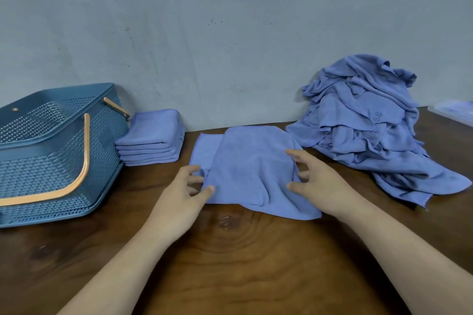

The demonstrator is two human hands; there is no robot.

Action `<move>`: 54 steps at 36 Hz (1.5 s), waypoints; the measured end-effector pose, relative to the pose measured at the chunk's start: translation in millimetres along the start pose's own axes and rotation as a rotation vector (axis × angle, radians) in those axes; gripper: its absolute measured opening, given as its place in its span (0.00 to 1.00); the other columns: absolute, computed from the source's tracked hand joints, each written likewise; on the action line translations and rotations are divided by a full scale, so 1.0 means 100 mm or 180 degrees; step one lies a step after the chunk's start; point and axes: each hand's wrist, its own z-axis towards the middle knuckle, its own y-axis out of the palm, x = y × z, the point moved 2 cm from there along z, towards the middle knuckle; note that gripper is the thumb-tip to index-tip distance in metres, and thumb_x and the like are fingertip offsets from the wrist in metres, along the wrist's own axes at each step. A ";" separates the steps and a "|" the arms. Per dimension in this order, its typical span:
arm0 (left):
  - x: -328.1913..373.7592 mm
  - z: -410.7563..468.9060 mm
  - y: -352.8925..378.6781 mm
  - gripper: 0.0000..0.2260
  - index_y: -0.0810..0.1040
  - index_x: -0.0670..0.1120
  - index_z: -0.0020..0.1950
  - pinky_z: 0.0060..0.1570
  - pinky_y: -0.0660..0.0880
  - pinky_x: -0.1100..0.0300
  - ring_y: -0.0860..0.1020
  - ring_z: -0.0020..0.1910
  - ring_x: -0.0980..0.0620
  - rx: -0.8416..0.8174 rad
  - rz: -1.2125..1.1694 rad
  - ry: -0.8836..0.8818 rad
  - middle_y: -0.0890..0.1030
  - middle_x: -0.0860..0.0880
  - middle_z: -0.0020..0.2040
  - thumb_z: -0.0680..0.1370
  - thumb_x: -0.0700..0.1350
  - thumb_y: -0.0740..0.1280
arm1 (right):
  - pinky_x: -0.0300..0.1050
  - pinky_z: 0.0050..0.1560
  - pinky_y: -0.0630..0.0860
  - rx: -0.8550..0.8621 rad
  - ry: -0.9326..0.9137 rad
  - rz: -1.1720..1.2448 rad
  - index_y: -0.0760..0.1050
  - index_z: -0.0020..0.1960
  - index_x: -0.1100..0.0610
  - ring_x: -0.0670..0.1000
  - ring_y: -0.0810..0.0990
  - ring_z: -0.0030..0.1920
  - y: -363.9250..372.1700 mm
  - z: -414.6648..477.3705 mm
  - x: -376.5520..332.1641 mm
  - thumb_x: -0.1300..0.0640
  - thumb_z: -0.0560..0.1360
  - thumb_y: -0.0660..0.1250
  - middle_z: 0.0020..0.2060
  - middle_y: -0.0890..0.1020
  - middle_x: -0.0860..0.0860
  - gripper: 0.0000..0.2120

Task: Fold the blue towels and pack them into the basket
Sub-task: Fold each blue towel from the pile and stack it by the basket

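Partly folded blue microfibre towel (250, 169) lying flat at the centre of the dark brown wooden table (230, 263), one hand at each side edge.

Left hand (184, 186): thumb on top, fingers curled at the towel's near-left edge, pinching it. Right hand (314, 179): relaxed, fingers spread and resting on the right edge. The towel's long axis appears to run from the person towards the wall. Its upper layer leaves a narrow strip of the lower layer exposed on the left, the surface is lightly wrinkled and the near edge is uneven. Further left stands the perforated blue plastic basket with orange handles (51, 148); a stack of folded blue towels (153, 135) touches its right side. Far right: heap of unfolded blue towels (363, 130) against the grey wall (230, 33).
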 end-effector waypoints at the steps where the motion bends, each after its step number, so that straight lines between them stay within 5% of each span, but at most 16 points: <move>1: 0.00 0.00 0.02 0.24 0.70 0.63 0.72 0.52 0.75 0.63 0.82 0.51 0.62 -0.0023 0.0144 0.0081 0.80 0.63 0.58 0.79 0.55 0.74 | 0.42 0.60 0.77 0.0028 -0.0001 -0.0034 0.65 0.79 0.35 0.46 0.82 0.59 0.01 0.01 0.02 0.59 0.78 0.75 0.71 0.76 0.46 0.37; 8: -0.06 0.04 -0.01 0.13 0.79 0.60 0.57 0.43 0.75 0.62 0.78 0.35 0.56 -0.0063 0.0657 0.0321 0.80 0.52 0.40 0.79 0.43 0.73 | 0.33 0.43 0.73 0.0194 0.0001 -0.0088 0.73 0.74 0.39 0.45 0.80 0.45 -0.09 0.07 0.11 0.68 0.78 0.67 0.65 0.76 0.42 0.32; 12: -0.07 0.00 -0.28 0.12 0.80 0.56 0.55 0.45 0.77 0.54 0.81 0.35 0.52 -0.0182 0.0469 0.0064 0.82 0.52 0.40 0.77 0.41 0.73 | 0.43 0.44 0.72 0.0514 0.0159 0.0111 0.77 0.66 0.37 0.51 0.81 0.44 -0.38 0.07 0.13 0.72 0.74 0.62 0.59 0.80 0.41 0.33; 16: -0.08 -0.09 -0.46 0.12 0.80 0.52 0.56 0.39 0.73 0.56 0.80 0.32 0.54 -0.0965 0.0644 -0.0256 0.85 0.48 0.39 0.77 0.38 0.72 | 0.51 0.44 0.77 0.0293 0.0282 -0.0104 0.77 0.65 0.33 0.59 0.84 0.51 -0.56 0.05 0.17 0.73 0.72 0.61 0.58 0.80 0.41 0.37; 20: -0.03 -0.09 -0.39 0.01 0.82 0.56 0.50 0.38 0.72 0.60 0.78 0.34 0.60 -0.0287 0.1009 -0.0011 0.83 0.51 0.39 0.79 0.51 0.71 | 0.43 0.54 0.76 -0.0029 0.0433 -0.0127 0.76 0.67 0.39 0.46 0.80 0.57 -0.40 0.00 0.15 0.68 0.76 0.64 0.59 0.79 0.43 0.30; 24: 0.02 -0.10 -0.18 0.11 0.80 0.61 0.57 0.57 0.72 0.59 0.73 0.55 0.61 0.0085 0.1342 0.0742 0.77 0.62 0.52 0.80 0.64 0.66 | 0.37 0.48 0.72 0.0092 0.0376 -0.0466 0.73 0.70 0.40 0.42 0.79 0.52 -0.30 -0.01 0.12 0.57 0.79 0.71 0.57 0.77 0.42 0.23; 28: 0.05 -0.17 -0.07 0.18 0.78 0.61 0.55 0.59 0.73 0.56 0.74 0.53 0.61 -0.0156 0.1759 0.0697 0.77 0.62 0.49 0.77 0.72 0.65 | 0.41 0.53 0.73 0.0158 0.0310 -0.0790 0.71 0.74 0.41 0.43 0.77 0.56 -0.28 -0.01 0.15 0.55 0.81 0.70 0.58 0.76 0.41 0.24; 32: 0.09 -0.22 -0.03 0.18 0.77 0.59 0.54 0.44 0.80 0.54 0.81 0.41 0.56 -0.0210 0.0997 0.0151 0.82 0.52 0.40 0.74 0.69 0.73 | 0.38 0.51 0.73 0.0208 0.0171 -0.0790 0.72 0.69 0.40 0.44 0.78 0.55 -0.27 0.00 0.15 0.60 0.81 0.68 0.56 0.76 0.42 0.22; 37: 0.12 -0.16 0.06 0.09 0.80 0.55 0.58 0.39 0.71 0.65 0.79 0.34 0.60 -0.0236 0.0475 0.0143 0.83 0.52 0.37 0.80 0.50 0.75 | 0.40 0.49 0.77 0.0621 -0.0133 -0.0079 0.79 0.62 0.40 0.45 0.80 0.44 -0.24 -0.01 0.01 0.62 0.80 0.68 0.55 0.81 0.42 0.19; 40: 0.17 -0.12 -0.10 0.09 0.79 0.46 0.53 0.35 0.64 0.58 0.69 0.32 0.53 -0.0082 -0.1162 0.0165 0.75 0.47 0.34 0.78 0.34 0.73 | 0.36 0.50 0.76 0.1092 -0.0444 0.0939 0.83 0.60 0.41 0.43 0.79 0.45 -0.35 -0.10 -0.20 0.66 0.81 0.67 0.53 0.84 0.42 0.20; 43: 0.23 -0.10 -0.41 0.12 0.76 0.47 0.46 0.34 0.60 0.54 0.64 0.34 0.50 -0.0371 -0.2648 0.0156 0.67 0.43 0.37 0.67 0.35 0.72 | 0.42 0.55 0.73 0.1412 -0.0655 0.1639 0.83 0.60 0.46 0.45 0.80 0.53 -0.57 -0.17 -0.32 0.71 0.80 0.65 0.52 0.85 0.45 0.22; 48: 0.13 -0.12 -0.57 0.16 0.75 0.44 0.45 0.33 0.66 0.55 0.68 0.33 0.49 -0.1256 -0.2410 -0.0075 0.74 0.46 0.36 0.60 0.40 0.72 | 0.47 0.55 0.73 0.0886 -0.0150 0.1497 0.84 0.59 0.48 0.49 0.82 0.54 -0.57 -0.14 -0.29 0.73 0.78 0.66 0.54 0.87 0.47 0.22; 54: -0.04 -0.14 -0.59 0.11 0.75 0.41 0.48 0.29 0.68 0.60 0.68 0.28 0.47 -0.1944 -0.1464 -0.0759 0.71 0.40 0.35 0.68 0.42 0.70 | 0.51 0.43 0.74 -0.0600 0.0514 0.0768 0.82 0.61 0.51 0.54 0.79 0.43 -0.43 -0.17 -0.21 0.70 0.80 0.67 0.53 0.88 0.50 0.17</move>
